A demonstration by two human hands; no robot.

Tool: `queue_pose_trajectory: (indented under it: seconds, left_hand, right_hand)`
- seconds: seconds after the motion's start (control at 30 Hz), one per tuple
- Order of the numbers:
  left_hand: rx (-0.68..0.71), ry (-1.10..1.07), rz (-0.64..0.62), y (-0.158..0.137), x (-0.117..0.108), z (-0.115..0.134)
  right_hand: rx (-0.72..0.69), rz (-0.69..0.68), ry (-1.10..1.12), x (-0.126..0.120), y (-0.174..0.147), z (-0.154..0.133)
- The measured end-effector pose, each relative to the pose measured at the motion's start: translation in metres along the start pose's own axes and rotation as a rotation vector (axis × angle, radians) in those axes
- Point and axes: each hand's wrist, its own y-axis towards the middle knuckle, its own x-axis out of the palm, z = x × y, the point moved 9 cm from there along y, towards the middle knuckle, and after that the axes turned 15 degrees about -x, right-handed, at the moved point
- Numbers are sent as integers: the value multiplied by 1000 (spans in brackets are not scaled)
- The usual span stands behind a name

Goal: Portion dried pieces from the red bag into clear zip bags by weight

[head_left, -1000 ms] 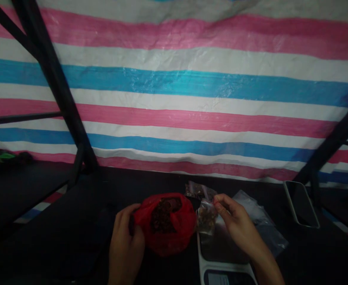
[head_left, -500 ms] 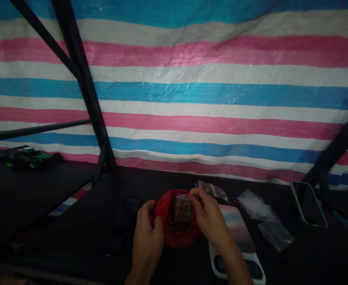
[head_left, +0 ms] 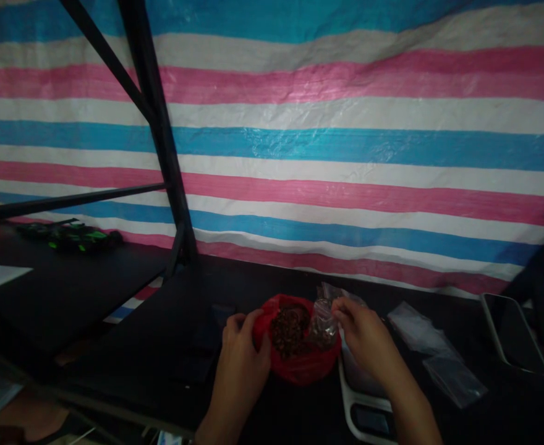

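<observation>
A red plastic bag [head_left: 300, 372] stands with its mouth open on the black table, and small dark brown pieces [head_left: 288, 330] lie inside it. My left hand [head_left: 244, 352] pinches the bag's left rim between thumb and fingers. In my right hand [head_left: 362, 334] the top of a small clear zip bag [head_left: 324, 326] is gripped; it holds some brown contents and hangs over the red bag's right side. Behind it lies another filled zip bag [head_left: 334, 290]. A white kitchen scale [head_left: 350, 413] sits under my right forearm, partly hidden.
Flat clear zip bags [head_left: 420, 330] are spread right of the scale, with a phone [head_left: 515, 334] beyond them. A black frame post [head_left: 163, 142] rises at the left. Green-black toy cars [head_left: 80, 238] rest on the left-hand table. A striped sheet [head_left: 323, 185] hangs behind.
My right hand has moved the zip bag from over the middle of the red bag to its right side, uncovering the brown pieces. The whole view has swung left.
</observation>
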Motion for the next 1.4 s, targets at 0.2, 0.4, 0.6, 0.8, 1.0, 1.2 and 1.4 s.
queue_pose_trajectory:
  seconds: [0.2,0.4,0.6,0.8,1.0,1.2,1.4]
  left_hand:
    - [118,-360,-378,-19,6,65]
    - [-294,-870,-738,-42,63,42]
    - [-820,-1312,-677,-78,110,3]
    - [-853,-1399,-699,-97,118,22]
    - [-914,-1275,-835,-115,141,28]
    - [-1251,-1203,-893,-126,123,39]
    - [-1343,-1256,-903,-134,120,32]
  right_hand:
    - [-197,93,323,-3,5,-43]
    - [-216,141,382,-1,6,-58]
    - [-43,18,407,21,3,-30]
    - [109,-5,518,35,0,-11]
    - [202,101,526,46,4,4]
    - [210,69,481,53,4,6]
    - [179,113,505,48,3,4]
